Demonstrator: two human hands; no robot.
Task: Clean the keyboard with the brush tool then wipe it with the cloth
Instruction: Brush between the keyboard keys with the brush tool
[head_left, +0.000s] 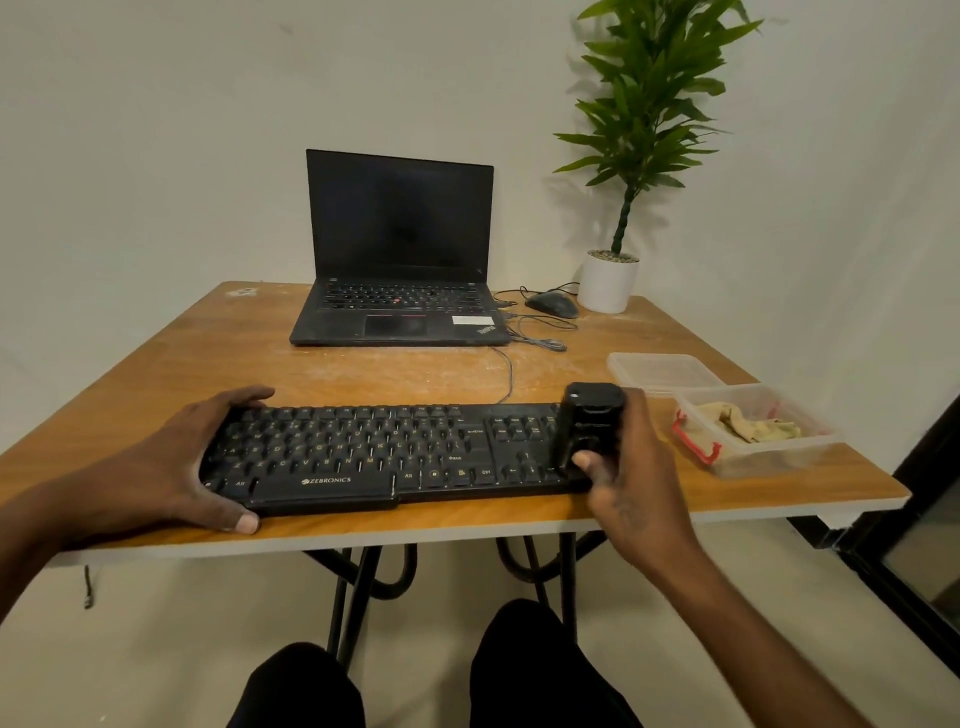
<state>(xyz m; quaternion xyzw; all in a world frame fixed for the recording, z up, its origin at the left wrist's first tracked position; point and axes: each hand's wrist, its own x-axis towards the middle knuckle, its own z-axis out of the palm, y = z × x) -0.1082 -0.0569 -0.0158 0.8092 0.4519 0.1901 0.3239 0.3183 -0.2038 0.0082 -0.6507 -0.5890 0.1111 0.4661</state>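
Note:
A black keyboard lies along the front edge of the wooden table. My left hand grips its left end, thumb at the front edge and fingers over the back. My right hand holds a black block-shaped brush tool upright on the keyboard's right end, over the number pad, thumb pressed on its lower front. The bristles are hidden. A crumpled yellowish cloth lies in a clear plastic box to the right of the keyboard.
An open black laptop with a dark screen stands at the back. A mouse with cable and a white potted plant are at the back right. A clear lid lies behind the box. My knees are under the table.

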